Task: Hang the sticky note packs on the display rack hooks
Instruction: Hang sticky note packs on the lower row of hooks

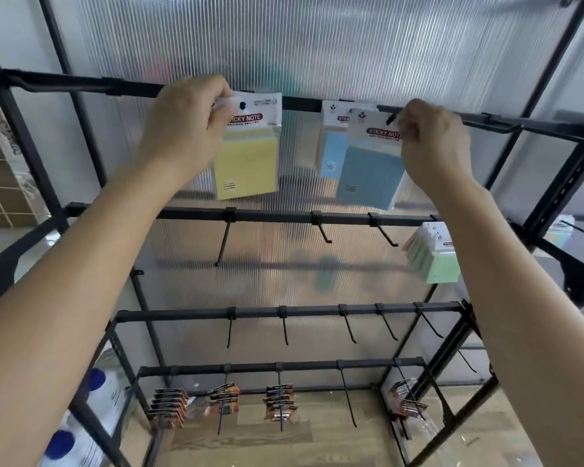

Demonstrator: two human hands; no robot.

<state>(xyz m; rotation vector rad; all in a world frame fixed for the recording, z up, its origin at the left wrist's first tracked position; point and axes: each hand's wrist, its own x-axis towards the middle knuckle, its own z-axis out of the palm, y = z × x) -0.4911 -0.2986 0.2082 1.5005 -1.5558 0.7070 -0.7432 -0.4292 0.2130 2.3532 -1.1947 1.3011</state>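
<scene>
Backing: ribbed translucent panel (317,45), full height; blurred patches of colour show through it.
Low row: orange-and-black carded packs (279,402), four bunches side by side, each several deep; contents too small to tell.
Lower left: clear bottles (81,409) with blue caps, two caps showing, one nearer than the other.
Far left: brown cardboard lattice (0,183) with square cells, partly cut off by the edge.
Floor: pale wood-look boards (317,443).
Lower right: crumpled clear film (429,429), just beside the rightmost bunch.
</scene>
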